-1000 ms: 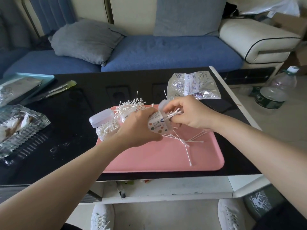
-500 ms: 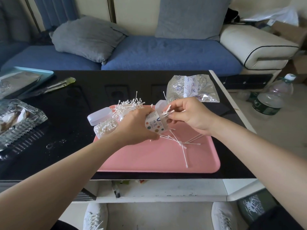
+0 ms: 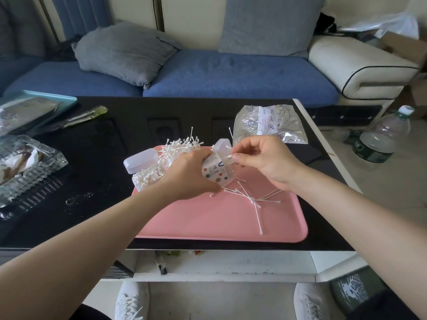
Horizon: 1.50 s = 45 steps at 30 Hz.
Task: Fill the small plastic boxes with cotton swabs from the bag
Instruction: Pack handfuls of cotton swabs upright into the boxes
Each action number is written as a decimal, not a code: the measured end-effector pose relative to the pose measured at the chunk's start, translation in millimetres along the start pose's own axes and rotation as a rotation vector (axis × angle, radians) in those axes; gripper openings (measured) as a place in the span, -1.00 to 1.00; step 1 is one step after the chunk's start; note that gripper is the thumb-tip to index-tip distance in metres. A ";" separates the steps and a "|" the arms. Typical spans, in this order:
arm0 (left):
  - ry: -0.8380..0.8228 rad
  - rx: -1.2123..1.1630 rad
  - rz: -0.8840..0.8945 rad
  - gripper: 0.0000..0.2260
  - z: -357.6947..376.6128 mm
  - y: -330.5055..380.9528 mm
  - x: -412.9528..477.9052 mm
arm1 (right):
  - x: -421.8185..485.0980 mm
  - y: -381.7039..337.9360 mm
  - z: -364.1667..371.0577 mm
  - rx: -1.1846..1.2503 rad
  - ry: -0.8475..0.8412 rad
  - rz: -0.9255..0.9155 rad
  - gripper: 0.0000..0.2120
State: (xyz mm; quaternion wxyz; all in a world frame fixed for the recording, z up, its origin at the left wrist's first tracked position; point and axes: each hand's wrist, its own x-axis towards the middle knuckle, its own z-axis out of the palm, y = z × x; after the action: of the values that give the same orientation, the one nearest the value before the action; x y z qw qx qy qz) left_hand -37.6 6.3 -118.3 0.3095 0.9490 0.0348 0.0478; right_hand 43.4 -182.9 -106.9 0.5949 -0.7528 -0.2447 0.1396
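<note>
a large blue letter "u" stands on the white label of the small plastic box [image 3: 216,168], above the far edge of the pink tray [image 3: 208,222]. two chinese characters below it are too blurred to read. beyond the tray's far right corner, the clear bag [image 3: 269,123] carries a white printed strip, its print illegible. the bottle [image 3: 381,137], well right of the tray, has an unreadable green label.
</note>
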 end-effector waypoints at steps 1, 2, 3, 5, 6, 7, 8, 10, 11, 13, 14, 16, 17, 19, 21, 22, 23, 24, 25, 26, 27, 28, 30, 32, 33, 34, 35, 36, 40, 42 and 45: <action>0.000 0.003 0.000 -0.50 0.2 0.6 0.2 | -0.2 0.2 1.2 -0.035 0.014 -0.012 -0.85; 0.000 0.005 0.001 -0.50 0.5 1.0 0.2 | -0.6 -0.4 2.8 -0.071 0.019 -0.029 -0.86; 0.000 0.007 0.002 -0.50 0.7 1.4 0.2 | -1.2 -1.0 4.1 -0.101 0.019 -0.045 -0.87; -0.001 0.007 0.004 -0.50 0.9 1.5 0.0 | -1.4 -0.2 6.3 -0.135 0.011 -0.055 -0.89; -0.003 0.003 0.001 -0.50 0.9 1.0 -0.3 | -1.0 1.5 6.7 -0.148 0.010 -0.051 -0.90; -0.008 0.001 0.002 -0.49 1.3 1.2 0.3 | -0.7 3.8 5.8 -0.166 0.022 -0.046 -0.90; -0.009 -0.001 0.002 -0.49 1.2 0.9 0.3 | 0.0 5.4 4.6 -0.193 0.037 -0.041 -0.92; -0.003 0.003 0.001 -0.47 0.8 0.9 0.5 | 1.0 6.2 1.7 -0.228 0.060 -0.022 -0.92; 0.002 0.006 -0.001 -0.47 0.3 1.1 0.6 | 1.4 6.1 0.4 -0.227 0.067 -0.010 -0.90; 0.011 0.007 0.000 -0.46 0.3 2.0 0.8 | 1.2 5.0 -1.8 -0.242 0.075 -0.005 -0.84; 0.012 0.009 0.001 -0.46 0.4 2.6 0.8 | 1.0 3.8 -2.3 -0.272 0.075 -0.017 -0.84; 0.011 0.010 -0.003 -0.45 0.9 3.6 0.5 | 0.3 0.6 -0.4 -0.300 0.057 -0.048 -0.84; 0.008 0.013 -0.001 -0.45 1.0 4.5 0.4 | -0.3 -0.9 1.4 -0.294 0.043 -0.069 -0.84; 0.006 0.022 0.007 -0.46 1.3 6.6 0.0 | -1.3 -4.2 5.2 -0.299 0.009 -0.120 -0.84; 0.005 0.029 0.023 -0.51 1.0 9.3 -0.6 | -1.0 -5.0 7.3 -0.300 -0.002 -0.152 -0.81; 0.002 0.032 0.029 -0.54 0.8 10.2 -0.7 | -0.1 -4.7 8.0 -0.284 0.007 -0.154 -0.77; -0.004 0.032 0.032 -0.55 0.5 11.4 -1.3 | 0.4 -5.9 9.0 -0.249 0.021 -0.143 -0.72; -0.010 0.031 0.032 -0.56 0.7 12.4 -2.2 | 0.5 -6.6 9.9 -0.194 0.036 -0.120 -0.69; -0.010 0.032 0.030 -0.56 0.3 12.8 -2.0 | 2.2 -8.7 11.0 -0.110 0.043 -0.095 -0.68; -0.012 0.034 0.025 -0.57 1.4 13.3 -1.9 | 2.4 -9.4 11.5 -0.004 0.047 -0.065 -0.71; -0.009 0.031 0.017 -0.57 1.6 13.5 -1.1 | 3.2 -10.4 12.1 0.111 0.047 -0.034 -0.77; -0.002 0.025 0.009 -0.56 1.9 13.4 -0.5 | 3.1 -10.5 12.4 0.198 0.048 -0.005 -0.82; 0.013 0.003 -0.016 -0.53 1.3 12.4 0.4 | 2.8 -11.7 12.4 0.243 0.019 0.031 -0.72; 0.004 -0.004 -0.014 -0.54 1.0 13.2 0.9 | 1.4 -11.4 11.3 0.272 -0.040 0.054 -0.53; 0.001 -0.007 -0.007 -0.56 0.7 13.9 0.2 | 1.2 -12.6 11.2 0.304 -0.081 0.067 -0.46; -0.001 -0.006 0.005 -0.58 0.5 15.0 -0.3 | 1.0 -13.7 11.5 0.338 -0.119 0.079 -0.41; -0.003 -0.003 0.016 -0.59 0.7 15.9 -0.3 | 1.0 -14.8 12.3 0.367 -0.153 0.086 -0.37; -0.003 -0.004 0.026 -0.60 1.2 16.7 -0.5 | 1.1 -15.9 13.4 0.372 -0.179 0.085 -0.34; -0.037 0.000 0.060 -0.57 4.7 18.1 -2.2 | 0.7 -18.7 19.4 0.363 -0.195 0.072 -0.36; -0.050 -0.004 0.060 -0.53 5.6 16.7 -2.8 | 0.0 -20.3 20.2 0.353 -0.161 0.067 -0.37; -0.062 -0.038 0.053 -0.52 4.5 14.9 -3.6 | -0.2 -20.7 17.8 0.287 -0.101 0.034 -0.39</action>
State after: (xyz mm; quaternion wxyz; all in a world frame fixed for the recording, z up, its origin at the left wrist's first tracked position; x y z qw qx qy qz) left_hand -40.1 -8.6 -113.4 0.3268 0.9447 -0.0010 0.0274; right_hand 30.1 -164.7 -91.5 0.6809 -0.6560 -0.2392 0.2210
